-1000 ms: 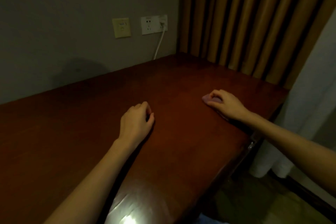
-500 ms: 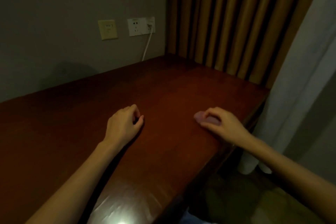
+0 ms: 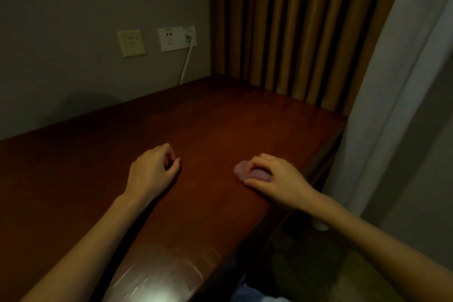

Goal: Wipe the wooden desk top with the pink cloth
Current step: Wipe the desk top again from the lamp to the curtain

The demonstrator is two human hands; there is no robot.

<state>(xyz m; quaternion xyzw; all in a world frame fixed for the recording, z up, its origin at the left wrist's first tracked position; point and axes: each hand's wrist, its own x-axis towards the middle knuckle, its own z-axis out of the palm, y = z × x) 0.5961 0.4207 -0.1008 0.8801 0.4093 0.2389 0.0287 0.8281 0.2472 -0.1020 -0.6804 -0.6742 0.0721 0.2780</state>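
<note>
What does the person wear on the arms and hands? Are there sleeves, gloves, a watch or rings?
Nothing worn shows. The left hand and the right hand have no gloves. The left forearm and the right forearm show no sleeve up to the picture's edge. No watch, bracelet or ring is visible, but the light is dim, so a thin ring could be missed.
</note>
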